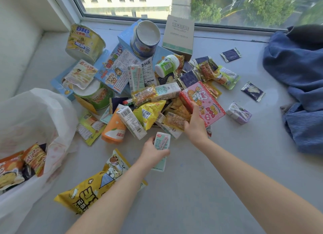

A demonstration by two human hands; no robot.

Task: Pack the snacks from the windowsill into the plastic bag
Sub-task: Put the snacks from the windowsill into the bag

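Presently, the snacks [148, 111] lie heaped on the windowsill [201, 190], centre, below the window. The left hand [152, 151] grips a small drink carton [161, 143] at the heap's near edge, fingers wrapped round it. The right hand [195, 127] is curled on the near corner of a pink box [208, 102] in the heap. The plastic bag [43, 115] stands open at far left, with several packets inside. A large yellow bag [87, 193] lies under the left forearm. Blue cloth [300, 76] sits at right, apart from the heap.
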